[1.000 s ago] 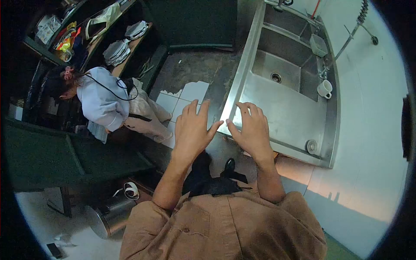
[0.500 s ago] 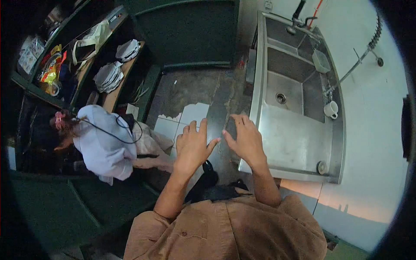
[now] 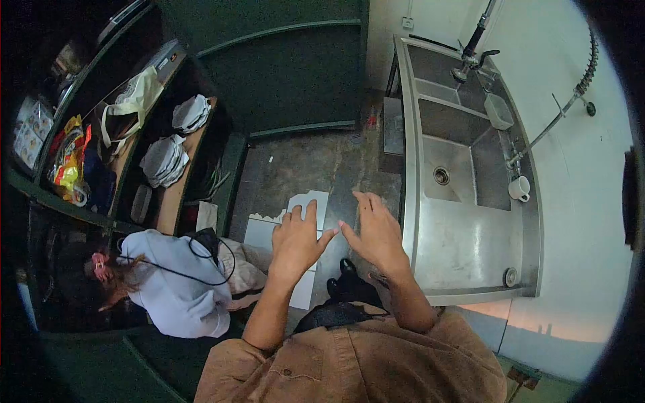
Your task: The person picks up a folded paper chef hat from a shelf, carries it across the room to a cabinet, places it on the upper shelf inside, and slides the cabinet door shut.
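My left hand (image 3: 297,243) hangs in the air above the floor, palm down, fingers spread and holding nothing. Beside it my right hand (image 3: 373,234) is also empty with its fingers apart. The two thumbs point at each other and come close to touching. To the right of my right hand runs the front edge of a steel sink unit (image 3: 463,252). Below both hands lie white floor tiles (image 3: 304,292) and my dark shoes (image 3: 347,266).
A person in a pale top (image 3: 178,285) bends toward the dark shelves at left. Stacked plates (image 3: 164,161), a cream bag (image 3: 138,97) and colourful packets (image 3: 70,161) fill the shelving. A white mug (image 3: 519,189), a plastic tub (image 3: 498,112) and a spray tap (image 3: 470,64) are at the sink.
The sink, shelves and other person sit lower in view, as my head has shifted. My hands stay raised with empty, spread fingers, and my thumbs are closer together.
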